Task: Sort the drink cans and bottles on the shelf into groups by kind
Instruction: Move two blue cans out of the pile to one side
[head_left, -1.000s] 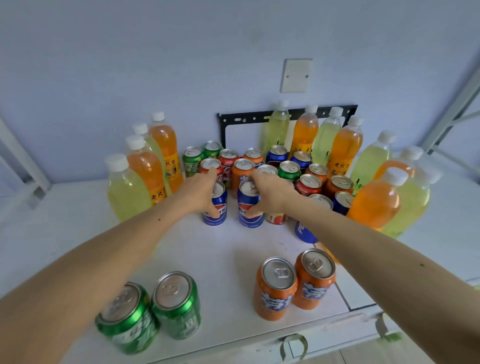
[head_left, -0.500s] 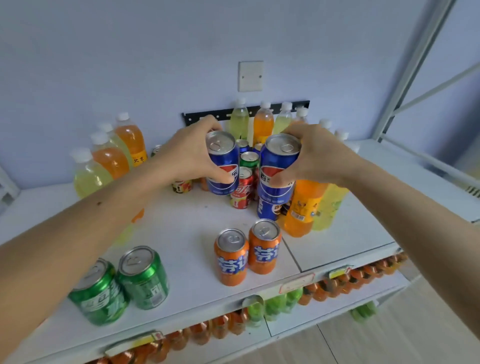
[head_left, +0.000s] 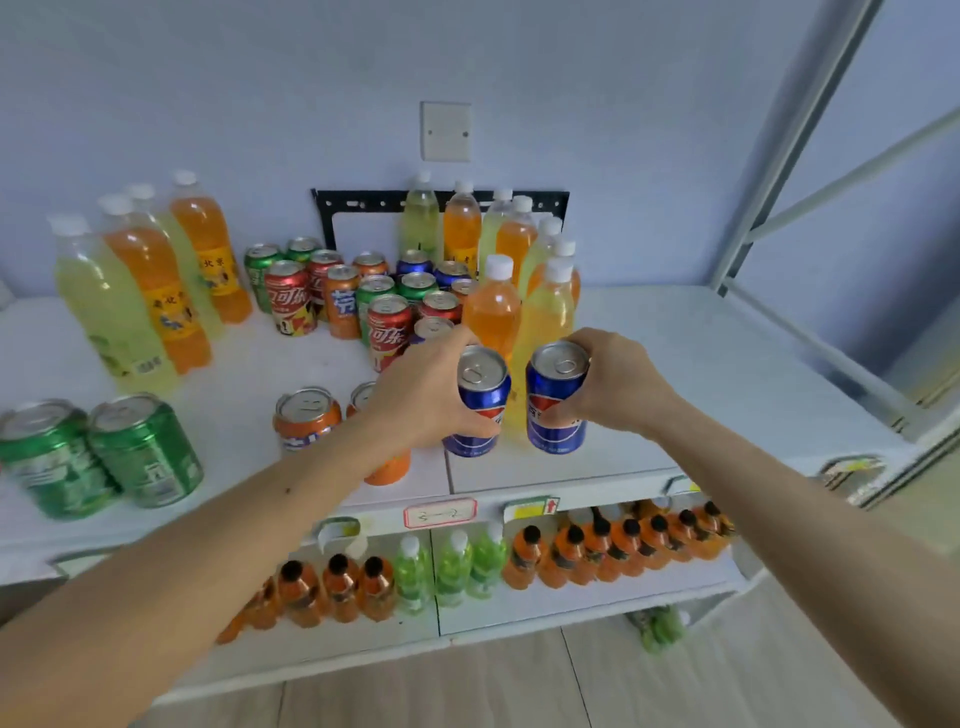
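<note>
My left hand (head_left: 423, 392) grips a blue cola can (head_left: 478, 410) and my right hand (head_left: 615, 387) grips a second blue cola can (head_left: 557, 402). Both cans stand upright side by side near the front edge of the white shelf (head_left: 701, 374), right of centre. Two orange cans (head_left: 306, 415) sit just left of them, partly behind my left forearm. Two green cans (head_left: 140, 449) stand at the front left. A mixed cluster of red, green, orange and blue cans (head_left: 387, 306) fills the middle back.
Yellow and orange bottles stand at the back left (head_left: 150, 291) and back centre (head_left: 493, 306), right behind the blue cans. A lower shelf (head_left: 571, 592) holds rows of small orange and green bottles. A grey metal frame (head_left: 779, 156) rises at the right.
Both hands lifted the two blue cans out of the middle cluster and brought them down toward the front right of the shelf. The camera view swung left and down.
</note>
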